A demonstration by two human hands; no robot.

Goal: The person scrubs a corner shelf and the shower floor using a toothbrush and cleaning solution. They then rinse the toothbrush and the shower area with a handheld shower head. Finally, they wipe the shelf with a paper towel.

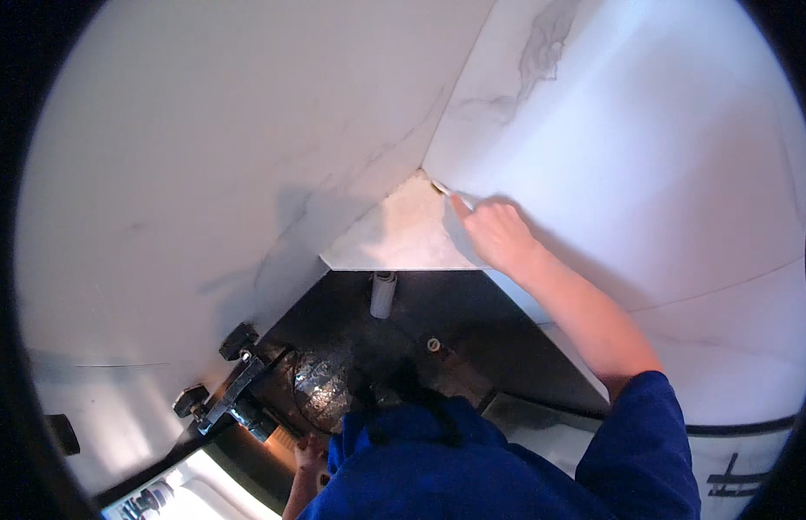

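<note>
My right hand [502, 230] reaches to a pale triangular corner shelf [385, 230] between two marbled walls. Its fingers are closed on a small white-handled brush [442, 188] with dark bristles, and the index finger lies along the handle. The brush head rests near the shelf's inner corner, along the edge by the right wall. Low in the picture, beside my blue shirt [498, 472], part of my left hand [308, 452] shows near a tan edge. Its fingers are too small and dim to make out, so I cannot tell what it holds.
Below the shelf, a grey cylinder [383, 295] stands over the dark floor [498, 321], near a small pale ring [434, 345]. A tap fitting with black knobs [240, 341] juts from the left wall. Crumpled shiny material [320, 386] lies lower down.
</note>
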